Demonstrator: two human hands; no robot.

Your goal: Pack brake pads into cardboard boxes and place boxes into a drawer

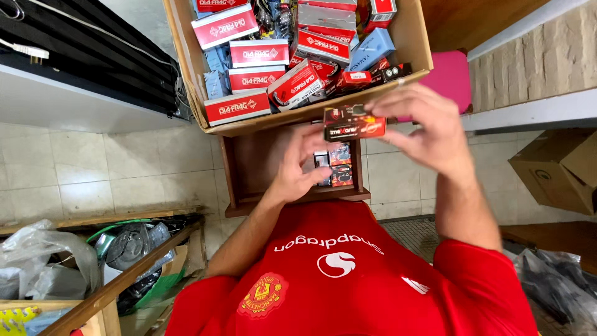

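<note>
While right hand [429, 127] pinches small dark box [354, 122], left hand [301, 165] cupped below.

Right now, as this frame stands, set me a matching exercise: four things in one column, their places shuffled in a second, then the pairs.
Things
1. small dark red-and-black cardboard box
2. large open brown cardboard carton
3. pink plastic object
4. crumpled clear plastic bag

Places
A. lower left corner of the view
B. in the fingers of the right hand, just above the left hand
C. top centre, packed with red-and-white boxes
D. just right of the carton

Pairs: 1-B, 2-C, 3-D, 4-A
</note>
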